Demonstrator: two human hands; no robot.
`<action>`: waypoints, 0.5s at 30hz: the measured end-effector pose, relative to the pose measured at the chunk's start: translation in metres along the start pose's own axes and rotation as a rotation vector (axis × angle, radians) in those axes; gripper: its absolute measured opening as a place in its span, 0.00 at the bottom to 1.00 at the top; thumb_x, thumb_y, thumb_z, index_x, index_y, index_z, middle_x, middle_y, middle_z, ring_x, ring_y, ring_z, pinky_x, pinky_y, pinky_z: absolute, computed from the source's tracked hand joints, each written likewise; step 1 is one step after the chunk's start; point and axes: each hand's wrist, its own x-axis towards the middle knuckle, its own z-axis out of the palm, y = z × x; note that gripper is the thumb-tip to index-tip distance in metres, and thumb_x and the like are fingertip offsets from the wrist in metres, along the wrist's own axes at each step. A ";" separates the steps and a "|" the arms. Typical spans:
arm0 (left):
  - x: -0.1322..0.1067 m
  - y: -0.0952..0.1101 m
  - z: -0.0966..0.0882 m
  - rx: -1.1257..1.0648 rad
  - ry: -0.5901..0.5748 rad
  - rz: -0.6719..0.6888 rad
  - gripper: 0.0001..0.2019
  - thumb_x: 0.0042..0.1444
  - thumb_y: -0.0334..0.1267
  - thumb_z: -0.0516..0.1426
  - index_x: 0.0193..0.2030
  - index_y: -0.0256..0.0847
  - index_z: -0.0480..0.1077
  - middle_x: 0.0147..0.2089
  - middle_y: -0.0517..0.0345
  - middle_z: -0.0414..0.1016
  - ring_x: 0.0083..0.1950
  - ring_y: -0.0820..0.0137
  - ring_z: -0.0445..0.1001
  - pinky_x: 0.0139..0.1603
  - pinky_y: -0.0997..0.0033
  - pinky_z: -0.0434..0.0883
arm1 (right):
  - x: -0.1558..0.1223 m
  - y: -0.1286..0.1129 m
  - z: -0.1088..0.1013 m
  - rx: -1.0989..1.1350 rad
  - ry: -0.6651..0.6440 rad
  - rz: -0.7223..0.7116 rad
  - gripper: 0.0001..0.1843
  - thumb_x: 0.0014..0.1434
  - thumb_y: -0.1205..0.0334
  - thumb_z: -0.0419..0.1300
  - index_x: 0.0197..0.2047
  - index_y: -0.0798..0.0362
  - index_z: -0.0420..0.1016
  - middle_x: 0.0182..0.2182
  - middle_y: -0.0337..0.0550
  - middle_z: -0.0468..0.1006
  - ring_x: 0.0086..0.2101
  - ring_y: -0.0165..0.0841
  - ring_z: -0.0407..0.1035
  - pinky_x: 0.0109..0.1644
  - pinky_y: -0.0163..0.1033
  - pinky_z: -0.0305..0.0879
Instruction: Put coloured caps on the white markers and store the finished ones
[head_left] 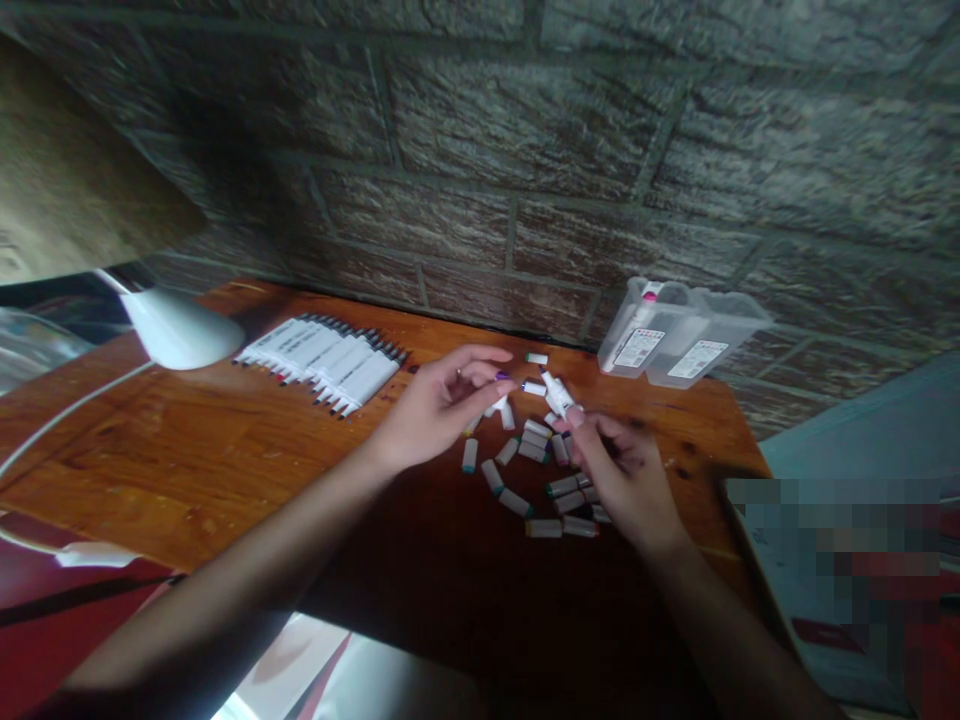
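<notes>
My right hand point(624, 470) grips a white marker point(559, 394) that points up and away from me. My left hand point(442, 402) pinches a small purple-ended cap point(501, 377) between thumb and fingers, just left of the marker's tip. Below and between both hands several loose marker caps point(525, 470) lie scattered on the wooden table point(225, 440). A neat row of uncapped white markers point(322, 360) lies at the back left of the table, apart from both hands.
Two clear plastic boxes point(679, 335) with labels stand at the back right against the brick wall. A white desk lamp point(176, 325) and its cord point(67, 415) sit at the left. A blurred object point(847, 560) lies at the right table edge.
</notes>
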 end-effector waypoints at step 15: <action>0.007 -0.001 0.008 -0.810 0.173 -0.357 0.13 0.48 0.37 0.70 0.39 0.36 0.78 0.40 0.54 0.83 0.38 0.76 0.79 0.42 0.78 0.73 | -0.006 0.005 0.006 -0.124 -0.106 -0.096 0.16 0.65 0.50 0.58 0.32 0.52 0.75 0.23 0.34 0.65 0.25 0.28 0.60 0.29 0.33 0.55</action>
